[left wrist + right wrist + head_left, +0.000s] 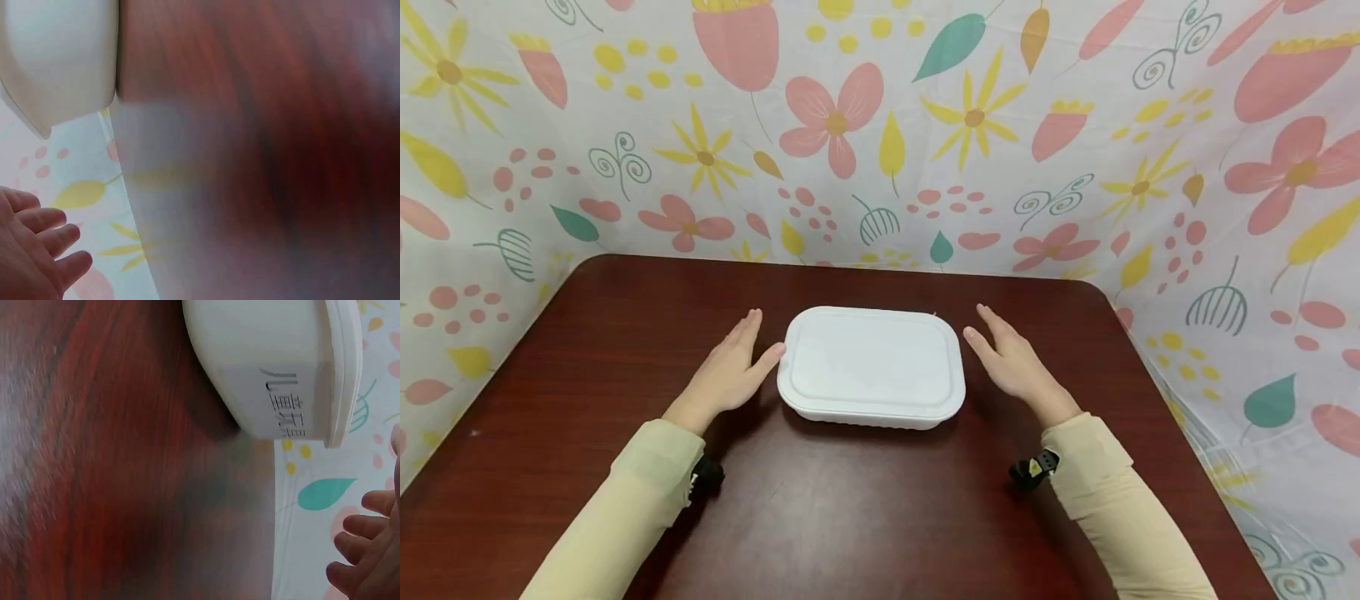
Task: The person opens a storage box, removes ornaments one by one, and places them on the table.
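Note:
A white lidded plastic food box (871, 365) sits in the middle of the dark red-brown table (625, 333). My left hand (735, 367) lies just left of the box with fingers straight, its thumb tip at the box's left rim. On the other side, my right hand (1011, 354) hovers with straight fingers a little away from the box's right rim. Neither hand holds anything. The left wrist view shows the box (59, 56) and my left hand's fingers (44, 240); the right wrist view shows the box's side wall (262, 369) with printed characters and my right hand's fingers (369, 550).
A floral-patterned cloth (880, 133) forms walls behind and at both sides of the table. The table's rounded far corners lie close to the cloth. Cream sleeves (625, 508) cover both forearms, with a black wrist-mounted device (1033, 468) at each cuff.

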Available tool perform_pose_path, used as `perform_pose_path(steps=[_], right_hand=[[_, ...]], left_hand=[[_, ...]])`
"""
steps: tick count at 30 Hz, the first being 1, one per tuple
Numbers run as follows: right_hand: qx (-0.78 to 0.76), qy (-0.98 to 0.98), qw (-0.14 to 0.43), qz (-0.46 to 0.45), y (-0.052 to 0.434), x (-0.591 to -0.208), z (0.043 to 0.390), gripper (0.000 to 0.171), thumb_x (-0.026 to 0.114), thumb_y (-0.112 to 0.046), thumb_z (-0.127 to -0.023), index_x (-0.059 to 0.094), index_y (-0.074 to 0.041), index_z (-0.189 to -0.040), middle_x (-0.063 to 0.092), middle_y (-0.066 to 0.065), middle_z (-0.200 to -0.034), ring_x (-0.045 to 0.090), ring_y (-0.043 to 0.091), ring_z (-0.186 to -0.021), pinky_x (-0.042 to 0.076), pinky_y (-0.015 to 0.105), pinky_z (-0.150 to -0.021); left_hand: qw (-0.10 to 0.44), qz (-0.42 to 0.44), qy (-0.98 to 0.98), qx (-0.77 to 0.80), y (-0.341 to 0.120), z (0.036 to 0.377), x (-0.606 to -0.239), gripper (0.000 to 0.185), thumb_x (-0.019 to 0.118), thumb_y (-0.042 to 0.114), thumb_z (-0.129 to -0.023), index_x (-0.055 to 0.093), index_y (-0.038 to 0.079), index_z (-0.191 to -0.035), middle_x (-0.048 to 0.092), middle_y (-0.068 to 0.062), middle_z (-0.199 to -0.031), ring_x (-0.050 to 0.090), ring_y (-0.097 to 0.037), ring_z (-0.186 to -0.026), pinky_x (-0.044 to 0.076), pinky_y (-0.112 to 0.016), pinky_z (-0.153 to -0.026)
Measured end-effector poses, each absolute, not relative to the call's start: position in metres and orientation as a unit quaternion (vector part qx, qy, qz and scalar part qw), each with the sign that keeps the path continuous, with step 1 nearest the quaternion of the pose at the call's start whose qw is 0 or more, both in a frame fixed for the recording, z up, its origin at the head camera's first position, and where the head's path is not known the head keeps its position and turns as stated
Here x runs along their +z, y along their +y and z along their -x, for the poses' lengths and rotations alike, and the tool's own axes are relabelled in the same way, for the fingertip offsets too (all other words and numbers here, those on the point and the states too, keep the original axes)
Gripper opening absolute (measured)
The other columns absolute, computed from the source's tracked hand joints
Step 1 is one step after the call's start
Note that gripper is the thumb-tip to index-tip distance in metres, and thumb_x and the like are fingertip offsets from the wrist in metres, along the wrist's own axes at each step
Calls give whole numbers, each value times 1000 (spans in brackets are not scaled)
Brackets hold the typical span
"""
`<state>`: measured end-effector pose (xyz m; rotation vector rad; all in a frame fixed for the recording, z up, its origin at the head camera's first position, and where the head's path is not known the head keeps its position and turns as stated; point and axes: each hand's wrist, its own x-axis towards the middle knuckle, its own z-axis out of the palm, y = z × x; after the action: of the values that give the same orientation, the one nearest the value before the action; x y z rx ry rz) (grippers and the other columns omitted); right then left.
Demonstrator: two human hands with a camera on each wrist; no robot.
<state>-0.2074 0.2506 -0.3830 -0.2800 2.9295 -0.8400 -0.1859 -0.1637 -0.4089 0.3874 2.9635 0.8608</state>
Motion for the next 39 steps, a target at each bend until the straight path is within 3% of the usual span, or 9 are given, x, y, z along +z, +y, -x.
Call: perform_pose_path(steps=[8,13,20,23,27,34,39], right_hand=[[-331,939,56,71,245,-385,202,69,35,-55,-97,32,-8,-147,36,17,-149,38,37,-134,37,56,-107],[-361,927,68,73,243,-386,196,60,42,-45,-99,41,-3,-141,44,18,-143,43,35,-131,43,53,-103],[-461,878,123,46,238,-379,194,53,47,-32,-99,44,5,-137,54,25,-130,60,33,-113,52,44,-95],[-506,849,146,36,237,-377,196,51,48,-28,-99,44,9,-135,53,28,-129,62,28,-109,52,42,-94],[-545,821,171,17,236,-375,198,49,49,-25,-99,46,10,-132,57,27,-122,65,18,-97,56,39,-90],[-604,766,218,-20,237,-373,196,49,47,-22,-99,42,13,-132,60,9,-103,64,11,-85,59,28,-77],[-614,754,231,-26,236,-372,197,50,46,-22,-99,40,14,-134,59,6,-100,63,10,-85,59,28,-76]], left_hand=[[25,-103,922,373,-152,181,-412,80,29,60,-96,20,2,-150,24,-19,-154,25,-36,-141,24,-54,-115],[36,-88,898,430,-145,176,-413,75,28,56,-98,29,-1,-146,34,-19,-149,31,-33,-139,27,-51,-115],[79,-49,820,565,-138,176,-407,66,30,45,-102,32,-7,-143,38,-24,-145,38,-33,-135,35,-46,-111],[100,-35,777,620,-137,178,-404,66,30,44,-102,33,-9,-142,39,-27,-143,42,-34,-132,41,-45,-106],[124,-6,752,647,-138,177,-397,72,30,51,-100,33,-7,-142,37,-24,-146,40,-32,-134,40,-45,-107],[187,30,710,679,-140,177,-386,78,26,55,-99,26,-8,-144,31,-26,-148,34,-34,-137,33,-46,-113],[213,30,689,692,-139,180,-382,79,24,55,-99,21,-8,-146,26,-26,-151,28,-34,-140,28,-46,-116]])
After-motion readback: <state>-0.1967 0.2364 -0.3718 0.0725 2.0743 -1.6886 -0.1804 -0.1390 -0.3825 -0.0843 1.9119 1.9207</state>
